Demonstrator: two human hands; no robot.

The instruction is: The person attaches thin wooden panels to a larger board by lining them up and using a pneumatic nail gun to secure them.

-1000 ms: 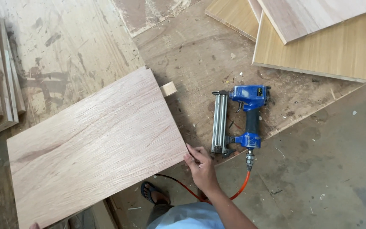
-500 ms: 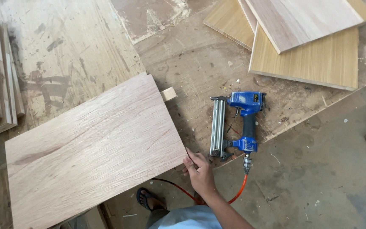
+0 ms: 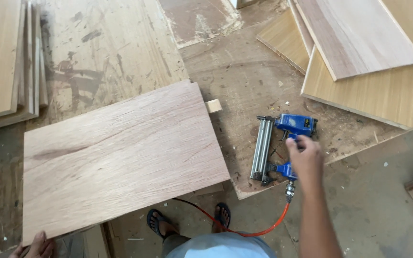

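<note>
Nail gun [image 3: 283, 145], blue with a grey magazine, lies on the floor board at about 3 o'clock of the big plywood panel [image 3: 120, 155]. Its handle is mostly hidden under the right hand [image 3: 306, 156], fingers curled over it; whether they grip I cannot tell. Its long axis runs 12 to 6, orange hose [image 3: 264, 228] at 6. The left hand [image 3: 37, 244], cut off by the frame, touches the panel's 7 o'clock corner.

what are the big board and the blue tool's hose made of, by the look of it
Big board: apparently plywood with a pale, unfinished wood veneer; grain streaks run along its face. Hose on the blue nail gun: looks like orange rubber or plastic, smooth and bending freely.
</note>
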